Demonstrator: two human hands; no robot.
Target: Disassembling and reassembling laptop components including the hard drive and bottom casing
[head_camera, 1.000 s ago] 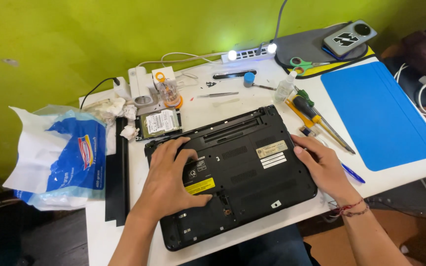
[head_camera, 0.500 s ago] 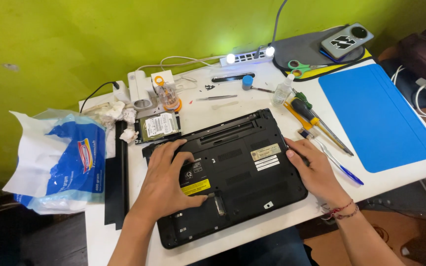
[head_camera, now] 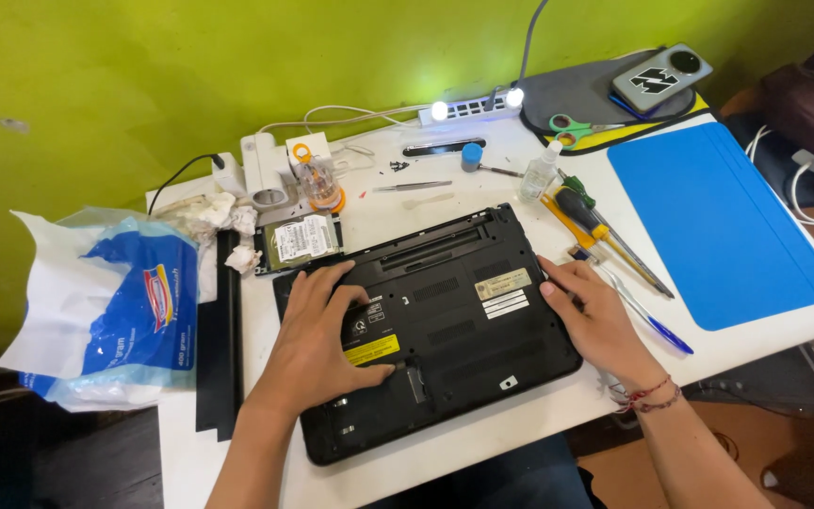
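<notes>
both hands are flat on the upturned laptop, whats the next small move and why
Probably slide the left hand thumb along the small latch beside the yellow sticker. The black laptop lies base up with its battery bay already empty, the right hand steadies its right edge, and the screwdrivers lie untouched.

bag [head_camera: 115, 306]: blue-white plastic, left edge
yellow label [head_camera: 372, 350]: laptop underside
white labels [head_camera: 503, 290]: laptop, right
drive label [head_camera: 299, 238]: white

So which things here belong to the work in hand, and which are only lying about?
In hand:
- black laptop, underside up
- left hand, flat on it
- right hand, at its right edge

Lying about:
- hard drive
- screwdrivers
- scissors
- blue mat
- tissue pack
</notes>
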